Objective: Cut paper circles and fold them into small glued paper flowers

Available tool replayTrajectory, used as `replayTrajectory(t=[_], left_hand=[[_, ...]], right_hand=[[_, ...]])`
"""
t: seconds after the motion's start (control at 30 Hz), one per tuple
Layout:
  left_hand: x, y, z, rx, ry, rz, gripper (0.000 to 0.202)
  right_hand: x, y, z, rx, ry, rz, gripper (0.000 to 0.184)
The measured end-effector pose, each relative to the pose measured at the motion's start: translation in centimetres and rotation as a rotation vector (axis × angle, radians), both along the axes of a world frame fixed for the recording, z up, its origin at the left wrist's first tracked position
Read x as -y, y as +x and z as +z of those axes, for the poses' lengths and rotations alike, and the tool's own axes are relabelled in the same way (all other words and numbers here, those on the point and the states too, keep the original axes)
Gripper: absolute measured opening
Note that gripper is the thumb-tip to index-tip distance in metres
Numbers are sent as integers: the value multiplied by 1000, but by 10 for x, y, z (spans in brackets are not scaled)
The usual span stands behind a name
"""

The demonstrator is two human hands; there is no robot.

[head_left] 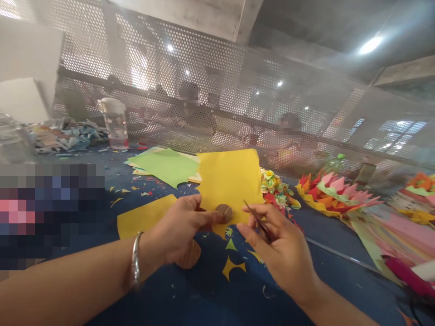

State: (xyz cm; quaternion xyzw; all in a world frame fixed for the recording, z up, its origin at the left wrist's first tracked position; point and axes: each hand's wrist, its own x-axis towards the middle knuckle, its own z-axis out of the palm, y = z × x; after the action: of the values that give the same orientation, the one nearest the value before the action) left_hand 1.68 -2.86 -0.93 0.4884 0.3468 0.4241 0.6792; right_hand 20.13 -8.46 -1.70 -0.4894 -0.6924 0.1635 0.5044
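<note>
My left hand (181,226) is closed on the lower left of a yellow paper sheet (229,176), which stands raised. Its fingertips press a small round brown disc (224,213) against the sheet. A larger round brown piece (190,255) lies just below that hand. In my right hand (272,244), thumb and fingers grip a thin dark pencil-like stick (256,216), its tip pointing up and left near the sheet's lower right. Whether it is a pencil cannot be made out. Yellow paper offcuts (234,268) lie on the dark blue table below.
Another yellow sheet (142,215) and a stack of green paper (166,165) lie to the left. A bottle (114,124) stands at the back left, beside heaped scraps (64,136). Folded paper flowers (336,192) sit at right. A perforated screen (204,90) rises behind.
</note>
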Motion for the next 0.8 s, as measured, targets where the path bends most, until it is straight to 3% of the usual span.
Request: replayTrajectory(t=[0.23,0.8], left_hand=[[7,3,-5,62,-55,-140,17],[3,-1,-10,14,-25,-109,16]], right_hand=[[-5,-2,-9,123,-112,66,30],[-4,-3,-11,224,-122,94,33]])
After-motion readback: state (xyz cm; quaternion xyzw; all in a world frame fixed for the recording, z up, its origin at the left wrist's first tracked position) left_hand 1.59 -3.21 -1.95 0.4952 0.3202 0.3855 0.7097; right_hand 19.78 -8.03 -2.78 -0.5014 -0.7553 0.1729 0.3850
